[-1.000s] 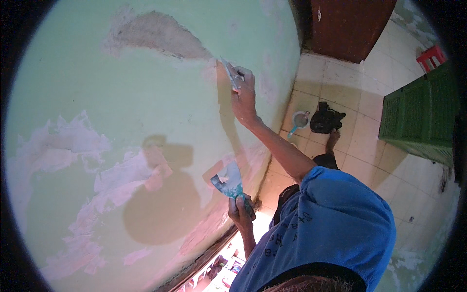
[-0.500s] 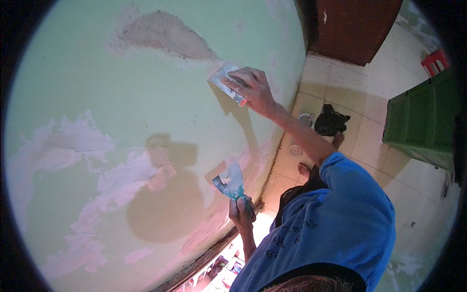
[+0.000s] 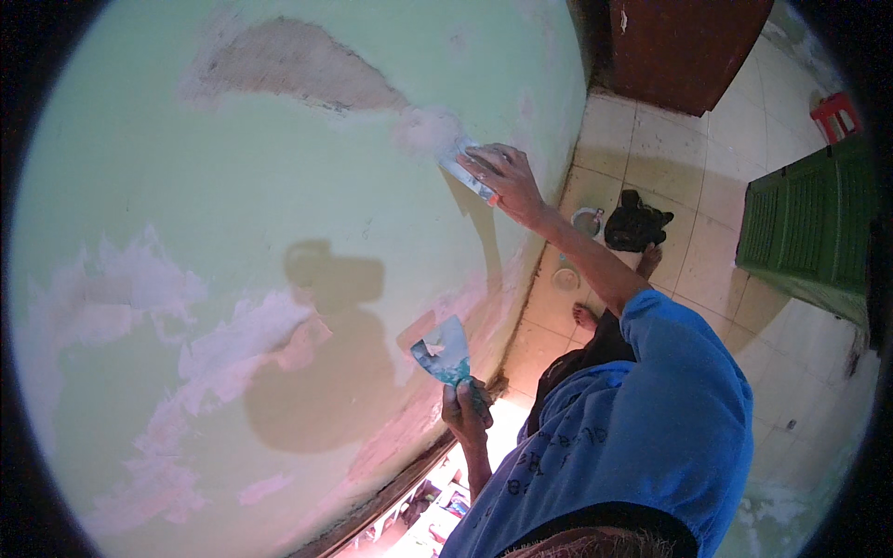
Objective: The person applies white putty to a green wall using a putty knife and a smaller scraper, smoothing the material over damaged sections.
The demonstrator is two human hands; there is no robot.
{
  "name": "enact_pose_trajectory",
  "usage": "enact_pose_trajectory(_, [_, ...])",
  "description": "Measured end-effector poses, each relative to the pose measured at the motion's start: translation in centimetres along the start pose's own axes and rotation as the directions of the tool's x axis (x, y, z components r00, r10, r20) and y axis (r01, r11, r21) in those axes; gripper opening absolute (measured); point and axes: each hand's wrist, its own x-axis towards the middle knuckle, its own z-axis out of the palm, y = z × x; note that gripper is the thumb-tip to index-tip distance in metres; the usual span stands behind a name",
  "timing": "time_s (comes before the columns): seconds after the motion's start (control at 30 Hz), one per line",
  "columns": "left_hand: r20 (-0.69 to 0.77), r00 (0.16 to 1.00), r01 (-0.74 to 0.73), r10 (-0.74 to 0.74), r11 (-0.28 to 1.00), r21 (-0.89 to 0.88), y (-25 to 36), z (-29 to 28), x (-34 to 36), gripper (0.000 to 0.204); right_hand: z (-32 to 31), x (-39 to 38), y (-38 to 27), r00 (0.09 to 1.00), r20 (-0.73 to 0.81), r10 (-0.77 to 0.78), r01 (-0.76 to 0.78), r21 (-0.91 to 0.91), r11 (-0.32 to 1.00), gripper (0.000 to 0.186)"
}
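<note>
Pressing a scraper (image 3: 468,175) against the wall (image 3: 233,186), right hand (image 3: 507,177) seemingly grips it.

A pale green wall (image 3: 233,186) fills most of the view, marked with white filler patches (image 3: 251,325) and a bare grey-brown patch (image 3: 288,70) near the top. Cream floor tiles (image 3: 707,186) run along its foot. A dark wooden door (image 3: 684,42) stands beyond, with a green slatted cabinet (image 3: 809,223) and what may be a red stool (image 3: 834,116).

Right hand (image 3: 507,179) raised, arm outstretched; left hand (image 3: 465,414) low, fisted.
</note>
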Motion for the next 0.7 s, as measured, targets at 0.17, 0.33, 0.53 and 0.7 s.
enact_pose_trajectory(0.17, [0.017, 1.000, -0.016, 0.016, 1.000, 0.025, -0.9, -0.6, 0.1, 0.028, 1.0, -0.4, -0.7, 0.911, -0.068, 0.407, -0.391, 0.174, 0.904, 0.054])
enact_pose_trajectory(0.33, [0.021, 0.999, 0.031, -0.031, 0.999, 0.027, -0.5, -0.5, -0.2, 0.028, 2.8, 3.7, -2.9, 0.853, -0.126, 0.506, -0.457, 0.288, 0.842, 0.061])
enact_pose_trajectory(0.53, [0.045, 0.999, -0.027, 0.026, 0.999, 0.024, -1.4, -1.5, 0.0, 0.027, 5.3, 0.9, -8.4, 0.904, -0.050, 0.424, -0.406, 0.204, 0.891, 0.078])
enact_pose_trajectory(0.7, [0.125, 0.991, 0.036, -0.036, 0.999, 0.005, -1.0, -1.9, 0.7, 0.029, 3.2, -2.5, -6.2, 0.901, -0.035, 0.433, -0.406, 0.286, 0.868, 0.070])
